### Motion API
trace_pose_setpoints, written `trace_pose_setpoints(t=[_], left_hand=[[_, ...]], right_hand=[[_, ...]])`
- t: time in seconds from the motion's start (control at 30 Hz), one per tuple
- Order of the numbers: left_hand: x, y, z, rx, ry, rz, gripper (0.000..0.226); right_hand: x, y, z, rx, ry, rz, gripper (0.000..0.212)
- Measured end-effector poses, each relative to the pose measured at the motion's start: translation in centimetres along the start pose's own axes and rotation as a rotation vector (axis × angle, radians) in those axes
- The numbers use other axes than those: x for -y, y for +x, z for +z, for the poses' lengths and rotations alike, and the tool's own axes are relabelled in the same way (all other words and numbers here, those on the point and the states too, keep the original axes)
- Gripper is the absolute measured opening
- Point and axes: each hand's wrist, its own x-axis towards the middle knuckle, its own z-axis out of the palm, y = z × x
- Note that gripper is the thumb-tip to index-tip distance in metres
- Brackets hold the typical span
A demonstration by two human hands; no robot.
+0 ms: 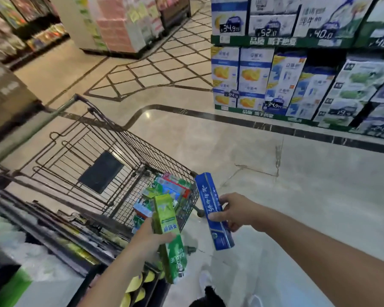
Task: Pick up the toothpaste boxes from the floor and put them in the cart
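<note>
My left hand (150, 237) grips a long green cardboard toothpaste box (170, 238) over the wire shopping cart (111, 138) corner. My right hand (233, 212) pinches a blue toothpaste box (213, 209) just outside the cart's rim.

Low in the frame, the left hand (149, 237) grips a green toothpaste box (170, 238) around its middle, held over the near corner of the wire cart (124, 138). Right of it, the right hand (233, 212) pinches a blue toothpaste box (213, 209) just outside the cart's rim. More boxes (164, 191) (red, green, pale blue) lie in the basket. Stacked cartons with price tags (297, 74) fill the upper right.
</note>
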Motion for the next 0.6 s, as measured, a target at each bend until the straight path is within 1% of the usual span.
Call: trace_pose_setpoints(t=[0.1, 0.23, 0.27, 0.33, 0.4, 0.5, 0.6], left_hand=[[-1.4, 2.7, -1.7, -0.023, -0.028, -0.011, 0.039], [-2.9, 6.4, -4.8, -0.055, -0.073, -0.005, 0.04], [-3.0, 7.2, -5.6, -0.064, -0.093, -0.016, 0.041], [-3.1, 8.5, -6.9, -0.062, -0.126, -0.028, 0.043], [-3.2, 9.6, -8.1, -0.064, -0.166, -0.021, 0.04], [-2.7, 10.9, -9.6, -0.092, -0.209, -0.034, 0.036], [-1.9, 11.2, -10.7, -0.17, -0.281, -0.05, 0.044]], right_hand=[[1.9, 3.7, -0.5, 0.019, -0.06, 0.003, 0.046], [5.4, 7.9, -0.9, 0.017, -0.14, 0.044, 0.045], [6.4, 8.8, -1.0, 0.015, -0.178, 0.06, 0.043], [8.4, 10.5, -1.2, 0.023, -0.257, 0.081, 0.032], [10.2, 12.6, -1.1, 0.025, -0.316, 0.085, 0.025], [12.2, 16.1, -0.1, 0.038, -0.418, 0.096, 0.025], [13.7, 19.5, 1.6, 0.088, -0.548, 0.112, 0.029]])
